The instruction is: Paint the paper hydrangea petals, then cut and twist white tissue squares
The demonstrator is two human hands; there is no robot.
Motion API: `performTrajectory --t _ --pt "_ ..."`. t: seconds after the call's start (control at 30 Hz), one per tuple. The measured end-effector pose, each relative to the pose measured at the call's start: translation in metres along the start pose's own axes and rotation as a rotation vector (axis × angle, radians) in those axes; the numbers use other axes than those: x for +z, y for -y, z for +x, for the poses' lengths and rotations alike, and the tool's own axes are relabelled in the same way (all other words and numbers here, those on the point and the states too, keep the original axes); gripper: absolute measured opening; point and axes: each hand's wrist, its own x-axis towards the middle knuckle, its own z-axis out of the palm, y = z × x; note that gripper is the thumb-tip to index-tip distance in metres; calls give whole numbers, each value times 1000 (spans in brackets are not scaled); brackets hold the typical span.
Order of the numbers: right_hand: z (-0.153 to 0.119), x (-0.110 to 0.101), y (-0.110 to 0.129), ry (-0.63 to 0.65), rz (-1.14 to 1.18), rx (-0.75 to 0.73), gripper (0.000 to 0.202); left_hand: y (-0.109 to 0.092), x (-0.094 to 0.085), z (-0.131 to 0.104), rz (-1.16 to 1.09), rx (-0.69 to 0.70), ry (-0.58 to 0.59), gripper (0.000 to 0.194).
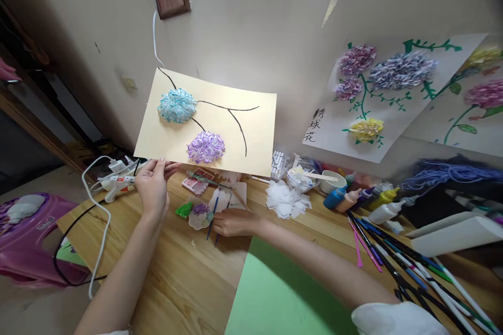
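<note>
My left hand (152, 186) grips the lower left edge of a cream sheet (236, 136), holding it raised and tilted above the table. On the sheet are a blue-and-white flower cluster (176, 105), a purple-and-white one (206, 147) and thin dark painted branches. My right hand (231, 222) is low at the tabletop, fingers bent together beside thin blue brushes (213, 214); whether it holds one cannot be made out. Just left of those fingers is a small paint palette (199, 220) with purple and green paint.
A green sheet (283, 293) covers the front of the wooden table (173, 277). White paper pieces (286, 200), paint bottles (349, 199), pens and scissors (412, 290) are to the right. Cables and a glue gun (118, 186) lie left. Finished flower pictures (389, 110) hang on the wall.
</note>
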Motion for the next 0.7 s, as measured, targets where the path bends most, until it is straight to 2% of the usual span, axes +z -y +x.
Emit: performTrajectory --t 0.07,0.13,0.23,0.3,0.37,0.4,0.43,0.5,0.57,0.7 --pt "-3 -13 1 -27 -20 21 21 -7 7 2 0 24 10 16" --pt "-10 -38 4 -80 -39 67 22 -13 14 4 5 38 14 14" --pt "-30 -88 14 -375 31 282 15 -20 23 5 6 48 21 14" --pt "-44 -121 22 -645 178 500 10 -22 29 2 -5 48 22 13" --pt "-54 -148 26 -1005 308 737 16 -20 35 -2 -12 32 27 12" --pt "-57 -158 26 -1224 324 798 17 -19 38 -5 -12 17 33 11" --pt "-58 -166 25 -1390 332 850 16 -18 41 -8 -9 0 40 11" --pt "-58 -174 21 -1617 333 925 15 -15 47 -15 9 -27 53 11" --pt "-58 -174 15 -1670 366 999 13 -13 51 -22 31 -35 63 11" --pt "-61 -167 10 -1586 482 1108 7 -13 58 -33 57 -30 96 11"
